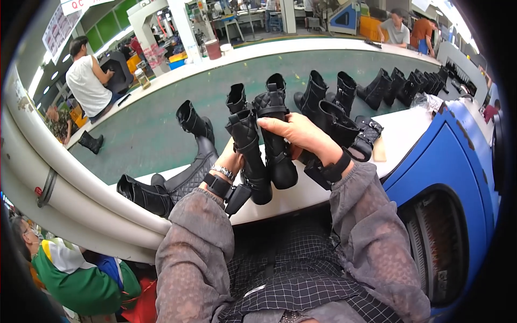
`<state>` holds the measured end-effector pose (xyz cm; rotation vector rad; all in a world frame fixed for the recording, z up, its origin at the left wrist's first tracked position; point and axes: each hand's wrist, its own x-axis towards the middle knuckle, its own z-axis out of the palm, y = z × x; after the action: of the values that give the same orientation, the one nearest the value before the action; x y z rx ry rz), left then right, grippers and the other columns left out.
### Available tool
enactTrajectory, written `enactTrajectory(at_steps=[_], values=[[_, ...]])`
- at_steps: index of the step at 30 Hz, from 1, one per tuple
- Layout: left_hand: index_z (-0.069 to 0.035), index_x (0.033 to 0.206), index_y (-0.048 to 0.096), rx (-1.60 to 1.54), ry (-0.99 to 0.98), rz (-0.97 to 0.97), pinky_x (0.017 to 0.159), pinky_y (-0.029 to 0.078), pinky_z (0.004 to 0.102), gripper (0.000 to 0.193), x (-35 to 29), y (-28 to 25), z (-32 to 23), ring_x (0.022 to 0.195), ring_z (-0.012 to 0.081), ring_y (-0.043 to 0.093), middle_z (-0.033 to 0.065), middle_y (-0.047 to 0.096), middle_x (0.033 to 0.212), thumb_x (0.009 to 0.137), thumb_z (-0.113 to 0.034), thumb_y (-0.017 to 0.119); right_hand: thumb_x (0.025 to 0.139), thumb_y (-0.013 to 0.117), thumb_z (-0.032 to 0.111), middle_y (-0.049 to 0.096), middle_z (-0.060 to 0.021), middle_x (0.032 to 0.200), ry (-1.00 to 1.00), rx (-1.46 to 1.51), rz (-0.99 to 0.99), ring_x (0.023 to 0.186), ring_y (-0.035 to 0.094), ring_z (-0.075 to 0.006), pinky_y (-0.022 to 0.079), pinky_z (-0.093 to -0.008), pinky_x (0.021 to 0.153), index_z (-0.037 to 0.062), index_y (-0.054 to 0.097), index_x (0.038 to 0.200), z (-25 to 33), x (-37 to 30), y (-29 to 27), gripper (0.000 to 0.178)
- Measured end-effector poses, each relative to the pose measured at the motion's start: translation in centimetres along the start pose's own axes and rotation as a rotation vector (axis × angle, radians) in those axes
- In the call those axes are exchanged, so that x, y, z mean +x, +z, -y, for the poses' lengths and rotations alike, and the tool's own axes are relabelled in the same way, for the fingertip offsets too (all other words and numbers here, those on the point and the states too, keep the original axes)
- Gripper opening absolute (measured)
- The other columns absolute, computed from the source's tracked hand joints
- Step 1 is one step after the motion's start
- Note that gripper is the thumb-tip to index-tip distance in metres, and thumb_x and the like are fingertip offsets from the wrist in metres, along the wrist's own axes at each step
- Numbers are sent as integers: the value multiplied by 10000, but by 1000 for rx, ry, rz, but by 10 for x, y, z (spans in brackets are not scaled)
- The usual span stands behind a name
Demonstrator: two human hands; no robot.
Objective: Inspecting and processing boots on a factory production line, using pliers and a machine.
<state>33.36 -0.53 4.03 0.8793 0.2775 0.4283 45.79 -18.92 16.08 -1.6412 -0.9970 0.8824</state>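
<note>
Two black quilted boots stand side by side in front of me, toes pointing toward me. My left hand [230, 158] is closed around the left boot [251, 155]; its fingers are partly hidden behind the shaft. Around the upper shaft of the right boot [278, 149] my right hand [302, 132] is closed, thumb lying across the front near a strap. The two boots nearly touch each other. Close to my right wrist are a wide-topped black boot [336, 123] and a buckled boot [367, 139]. A tall boot [194, 167] leans beside my left wrist.
Beyond the white ledge [301, 202] runs a green conveyor belt [145, 134] carrying several black boots. A blue machine [436, 156] stands at my right, and thick white pipes [81, 177] curve along my left. People work across the belt; another person [81, 277] is at lower left.
</note>
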Motion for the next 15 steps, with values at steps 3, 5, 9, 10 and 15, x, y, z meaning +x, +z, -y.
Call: enactTrajectory(at_steps=[3,5,9,10,15], values=[[-173,935,608,26,-49,38,563,486,282,305,4,-1,-1,649,121,592,-6,626,790,972,-443,473,728,689,644,658,-94,745,-14,-27,-11,580,661,-189,543,-317,470,-4,671,970,-7,7,-2,692],[-179,906,616,-25,-87,69,572,481,281,295,7,-1,-1,672,109,589,-16,624,763,973,-430,478,719,689,652,656,-91,745,-7,-29,-24,575,660,-192,542,-315,467,-9,669,965,-9,7,-1,706],[-172,913,608,-20,-66,84,575,466,254,298,3,0,-3,711,89,569,-9,621,823,974,-433,479,700,712,654,664,-101,811,-52,-1,-116,625,674,-184,530,-299,453,-23,567,1165,-8,-3,8,834],[-172,921,605,47,-8,19,576,467,253,295,2,1,-2,720,89,568,-11,615,832,974,-435,483,692,721,657,671,-107,835,-89,-87,-157,671,680,-179,539,-302,497,-20,519,1218,-8,-8,12,881],[-171,941,599,105,19,-54,592,473,255,286,2,-6,-1,738,84,567,-35,594,821,966,-442,508,757,656,653,691,-202,926,-345,-341,-320,916,685,-322,519,-365,812,-28,415,1296,-11,-4,24,901]])
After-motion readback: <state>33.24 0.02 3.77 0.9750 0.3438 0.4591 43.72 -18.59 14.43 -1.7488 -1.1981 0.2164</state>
